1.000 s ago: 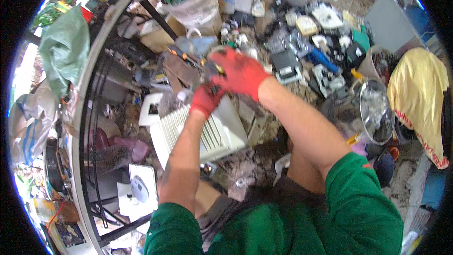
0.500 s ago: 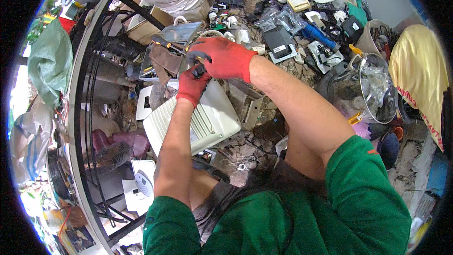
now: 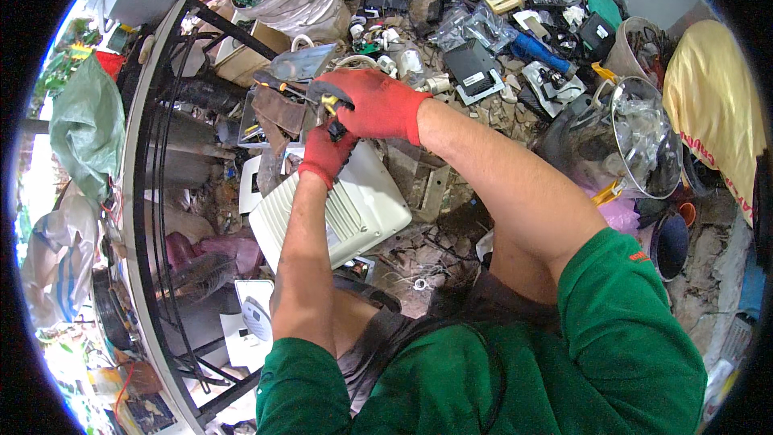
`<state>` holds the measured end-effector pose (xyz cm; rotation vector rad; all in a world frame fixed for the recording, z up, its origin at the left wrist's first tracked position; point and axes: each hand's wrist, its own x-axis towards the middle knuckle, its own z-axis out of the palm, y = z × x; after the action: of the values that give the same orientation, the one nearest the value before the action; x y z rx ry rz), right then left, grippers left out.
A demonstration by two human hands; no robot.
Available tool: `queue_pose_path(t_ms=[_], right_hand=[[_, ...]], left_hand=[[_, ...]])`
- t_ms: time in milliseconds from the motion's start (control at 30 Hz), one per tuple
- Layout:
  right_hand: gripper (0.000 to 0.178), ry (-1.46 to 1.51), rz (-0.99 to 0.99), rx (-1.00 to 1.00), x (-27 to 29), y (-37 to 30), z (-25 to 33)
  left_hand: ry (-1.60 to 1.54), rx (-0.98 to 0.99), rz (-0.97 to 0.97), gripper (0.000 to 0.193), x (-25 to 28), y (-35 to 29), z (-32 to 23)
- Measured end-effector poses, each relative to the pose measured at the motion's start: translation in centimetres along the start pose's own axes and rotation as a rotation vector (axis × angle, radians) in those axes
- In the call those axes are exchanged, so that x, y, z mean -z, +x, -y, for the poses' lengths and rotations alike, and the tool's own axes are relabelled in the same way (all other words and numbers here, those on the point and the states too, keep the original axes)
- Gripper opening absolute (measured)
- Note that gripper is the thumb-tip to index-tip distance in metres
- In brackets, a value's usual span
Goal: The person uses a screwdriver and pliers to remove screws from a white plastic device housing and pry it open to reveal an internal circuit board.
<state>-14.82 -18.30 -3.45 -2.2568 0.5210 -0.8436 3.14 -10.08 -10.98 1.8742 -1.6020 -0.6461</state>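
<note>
Both my hands wear red gloves with dark palms and meet above a white ribbed plastic housing [image 3: 366, 201]. My left hand [image 3: 326, 155] is closed on a small black part [image 3: 335, 130], mostly covered by fingers. Just above it, my right hand [image 3: 377, 105] is closed round a tool with a yellow handle [image 3: 328, 103]; its working end is hidden at the black part. Left of the right hand, a screwdriver-like tool [image 3: 278, 84] with an orange and dark handle points toward the glove. Whether it lies in the tool box or is held, I cannot tell.
A brown cloth-like piece [image 3: 278, 109] lies over the box beside my hands. A black metal frame [image 3: 141, 193] runs along the left. Beyond lie a white bucket of circuit boards [image 3: 302, 4] and a flat black device [image 3: 473, 68]. A clear-bagged bin [image 3: 644, 141] stands at right.
My right hand has shifted slightly down and left, and more of the yellow handle shows in it. My left hand still grips the black part. The whole view has shifted a little.
</note>
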Motion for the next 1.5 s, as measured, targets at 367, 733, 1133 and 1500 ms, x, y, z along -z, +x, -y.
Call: queue_pose_path(t_ms=[367,733,1133,1500], right_hand=[[0.056,-0.089,0.099,-0.09,-0.3,-0.4,2.1],[0.051,0.006,0.061,-0.031,-0.1,-0.7,0.7],[0.051,-0.016,0.071,0.056,-0.7,-0.4,0.9],[0.053,0.124,0.216,-0.095,0.7,-0.2,1.3]], left_hand=[[0.179,-0.09,-0.11,0.034,-1.0,0.8,3.9],[0.446,-0.189,0.227,0.039,-0.5,0.8,0.6],[0.606,-0.186,0.292,0.035,0.1,1.3,3.4],[0.672,-0.172,0.383,0.032,-1.1,2.2,2.4]])
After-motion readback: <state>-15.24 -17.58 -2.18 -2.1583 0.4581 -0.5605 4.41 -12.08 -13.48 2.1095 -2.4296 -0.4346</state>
